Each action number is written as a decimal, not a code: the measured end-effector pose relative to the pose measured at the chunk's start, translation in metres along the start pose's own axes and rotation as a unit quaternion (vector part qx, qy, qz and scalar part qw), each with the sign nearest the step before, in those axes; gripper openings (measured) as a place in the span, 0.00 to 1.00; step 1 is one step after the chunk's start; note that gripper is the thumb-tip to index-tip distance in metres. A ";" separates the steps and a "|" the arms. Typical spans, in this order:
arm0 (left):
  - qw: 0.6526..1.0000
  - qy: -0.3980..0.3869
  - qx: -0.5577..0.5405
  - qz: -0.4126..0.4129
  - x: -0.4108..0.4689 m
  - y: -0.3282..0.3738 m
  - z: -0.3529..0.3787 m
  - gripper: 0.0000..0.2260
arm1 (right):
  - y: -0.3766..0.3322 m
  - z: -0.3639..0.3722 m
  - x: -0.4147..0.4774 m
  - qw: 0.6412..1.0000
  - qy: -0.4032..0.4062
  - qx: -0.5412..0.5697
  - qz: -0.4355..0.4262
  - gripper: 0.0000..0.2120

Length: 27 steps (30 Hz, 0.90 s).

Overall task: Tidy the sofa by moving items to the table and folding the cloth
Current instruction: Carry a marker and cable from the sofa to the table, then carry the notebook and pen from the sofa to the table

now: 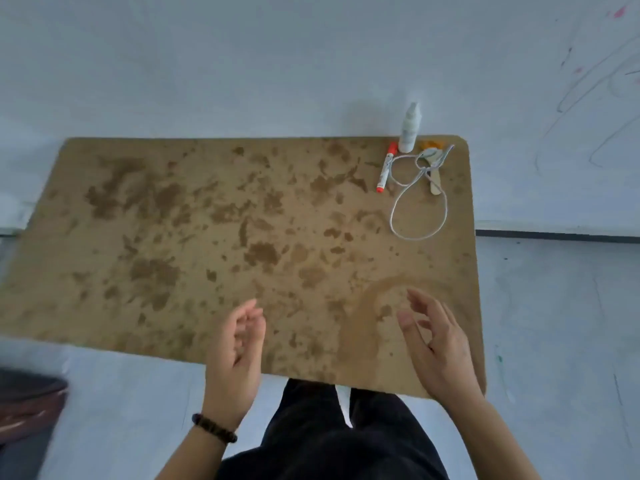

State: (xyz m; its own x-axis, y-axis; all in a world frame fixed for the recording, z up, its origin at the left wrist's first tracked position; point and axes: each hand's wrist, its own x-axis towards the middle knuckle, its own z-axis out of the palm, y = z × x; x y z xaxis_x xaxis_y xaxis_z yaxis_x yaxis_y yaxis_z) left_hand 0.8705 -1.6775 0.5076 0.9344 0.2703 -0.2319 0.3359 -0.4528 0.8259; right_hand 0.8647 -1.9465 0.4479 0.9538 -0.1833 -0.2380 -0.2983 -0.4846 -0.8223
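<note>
The table [173,237] has a brown top, mottled with darker stains, and fills most of the view. The moved items sit together at the table's far right corner. A white spray bottle [409,129] stands upright at the far edge. Just beside it a white marker [386,168] with a red cap lies pointing toward the near edge. A white cord [421,170] lies in loose loops next to the marker, one loop touching it, the largest reaching toward the table's middle right. A flat wooden stick [435,183] lies under the cord's knot, and a small orange item [429,144], too small to identify, sits at the very corner.

Both hands hover over the table's near edge, well apart from those items. The left hand [235,351] is palm inward, its fingers loosely curled and slightly apart, holding nothing; a dark beaded bracelet [214,428] circles its wrist. The right hand [436,348] is nearer the table's right edge, its fingers relaxed and spread, also holding nothing.

Dark trousers [346,438] show below the near edge. Off the table's near left corner sits a blurred dark brown shape [27,403]; I cannot tell what it is
</note>
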 end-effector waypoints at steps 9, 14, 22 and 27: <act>0.960 0.249 -0.030 -0.128 -0.160 -0.062 -0.074 0.10 | -0.032 0.036 -0.080 0.987 -0.138 0.006 -0.083 0.26; 0.930 0.345 -0.047 -0.117 -0.221 -0.099 -0.122 0.11 | -0.063 0.073 -0.118 0.972 -0.168 0.006 -0.163 0.27; 0.856 0.481 -0.117 -0.150 -0.387 -0.219 -0.213 0.10 | -0.097 0.166 -0.259 0.929 -0.231 -0.039 -0.285 0.22; 0.774 0.582 -0.141 -0.205 -0.496 -0.285 -0.260 0.12 | -0.134 0.234 -0.354 0.873 -0.324 -0.078 -0.355 0.23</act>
State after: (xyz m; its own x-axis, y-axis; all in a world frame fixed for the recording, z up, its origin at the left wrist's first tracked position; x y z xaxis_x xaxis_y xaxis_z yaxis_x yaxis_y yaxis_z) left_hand 0.2802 -1.4616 0.5207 -0.0382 0.9991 -0.0194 0.3828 0.0326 0.9233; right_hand 0.5755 -1.6167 0.5218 0.7050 0.7090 0.0188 0.4233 -0.3993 -0.8133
